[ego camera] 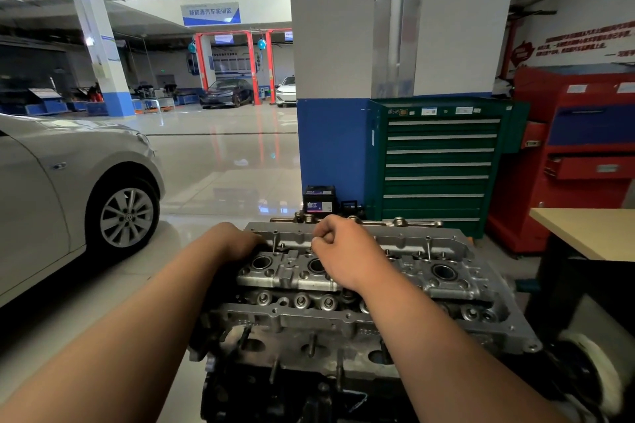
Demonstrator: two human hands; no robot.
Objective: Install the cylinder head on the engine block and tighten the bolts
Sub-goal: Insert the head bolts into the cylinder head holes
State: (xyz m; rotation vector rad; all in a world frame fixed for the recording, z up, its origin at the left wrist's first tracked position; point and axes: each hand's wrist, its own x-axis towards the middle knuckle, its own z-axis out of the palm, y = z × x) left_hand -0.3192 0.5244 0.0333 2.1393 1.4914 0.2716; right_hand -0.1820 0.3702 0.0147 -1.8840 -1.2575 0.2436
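Head (474, 288) seated on block (275, 398), both hands on top.
Head camera: left hand (237, 244) rests on its left end, likely steadying; fingers hidden, grip unclear. Right hand (340, 251) curls tight mid-top, perhaps finger-starting a bolt, none visible.

A glossy pale floor (223, 161) is reflecting light across the workshop, with a silver car (68, 175) standing near on the left and a dark car (226, 93) and a white car (287, 90) sitting far back by red lift posts (253, 72). A white pillar (331, 45) with a blue base is rising in the middle, and right of it a green drawer cabinet (439, 161), a red cabinet (584, 154) and a tan tabletop (584, 230) are standing.
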